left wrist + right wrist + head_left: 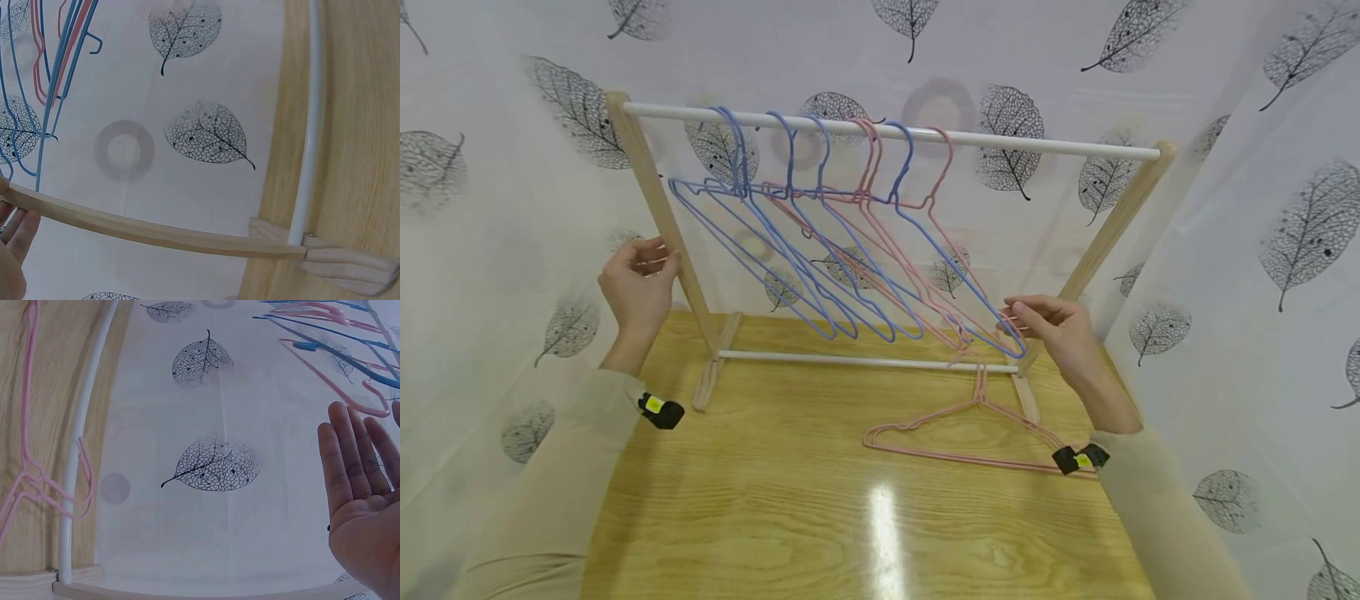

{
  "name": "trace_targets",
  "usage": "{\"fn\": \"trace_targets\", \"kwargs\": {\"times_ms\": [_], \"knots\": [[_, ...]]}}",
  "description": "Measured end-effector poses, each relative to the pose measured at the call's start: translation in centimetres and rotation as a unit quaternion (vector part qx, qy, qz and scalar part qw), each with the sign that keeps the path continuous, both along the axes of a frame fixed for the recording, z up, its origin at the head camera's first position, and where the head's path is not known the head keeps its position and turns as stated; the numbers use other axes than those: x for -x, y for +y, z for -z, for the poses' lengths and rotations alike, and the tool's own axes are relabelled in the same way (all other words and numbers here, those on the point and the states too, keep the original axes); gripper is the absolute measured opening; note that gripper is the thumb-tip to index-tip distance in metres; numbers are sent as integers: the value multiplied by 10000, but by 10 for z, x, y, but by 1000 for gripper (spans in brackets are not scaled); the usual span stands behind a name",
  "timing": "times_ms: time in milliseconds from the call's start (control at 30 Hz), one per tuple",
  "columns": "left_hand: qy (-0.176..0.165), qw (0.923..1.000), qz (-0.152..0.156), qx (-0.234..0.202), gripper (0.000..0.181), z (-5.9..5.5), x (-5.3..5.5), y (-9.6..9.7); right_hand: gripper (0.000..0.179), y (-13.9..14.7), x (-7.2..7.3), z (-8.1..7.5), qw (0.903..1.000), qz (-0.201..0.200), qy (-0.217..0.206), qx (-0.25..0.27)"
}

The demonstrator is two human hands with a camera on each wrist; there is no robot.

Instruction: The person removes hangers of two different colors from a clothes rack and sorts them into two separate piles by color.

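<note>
A small clothes rack with a white top rail (1030,143) and wooden posts carries several blue hangers (752,237) and pink hangers (940,183). My left hand (642,279) holds the left wooden post (662,200), thumb on one side and fingers on the other, as the left wrist view (12,240) also shows. At the right end of the row is my right hand (1052,329), its fingers (347,450) extended close to the lower corner of a pink hanger (369,409). The corner of a blue hanger (1013,346) lies just beside those fingertips.
Pink hangers (977,458) lie on the wooden table (760,500) before the rack's right foot, their hooks by the white lower bar (850,361). A leaf-patterned curtain (1247,275) encloses the back and sides. The right post (1112,212) stands behind my right hand.
</note>
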State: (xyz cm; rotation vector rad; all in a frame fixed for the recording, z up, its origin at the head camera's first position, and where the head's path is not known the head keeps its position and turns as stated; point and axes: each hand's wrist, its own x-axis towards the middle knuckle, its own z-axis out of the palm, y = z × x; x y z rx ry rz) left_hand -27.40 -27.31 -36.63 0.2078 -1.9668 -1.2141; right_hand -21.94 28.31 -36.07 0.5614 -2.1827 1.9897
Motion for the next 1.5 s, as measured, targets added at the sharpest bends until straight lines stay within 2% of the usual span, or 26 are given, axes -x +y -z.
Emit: {"fn": "trace_targets", "kwargs": {"times_ms": [167,333,433,633,833,1067,1300,1500], "knots": [[10,10000,62,-46,25,0,0,0,19,-11,2,-6,9997,-206,106,56],[20,9999,104,-79,25,-1,-1,0,20,-16,3,-4,9989,-436,140,134],[21,9999,83,-71,25,-1,-1,0,20,-17,5,-3,9990,-444,89,36],[-45,10000,35,-43,26,-1,-1,0,19,-22,11,-4,9995,-48,-9,-301],[-101,9999,-19,0,26,-1,-2,0,18,-31,18,-7,9984,251,155,-478],[-55,10000,0,-41,26,0,0,0,15,-38,22,-5,9996,101,252,-78],[-8,9999,70,-121,25,1,0,0,14,-35,21,-6,9974,577,431,-76],[-58,9999,11,-82,25,0,-2,0,14,-29,16,-12,9973,620,386,-68]]}}
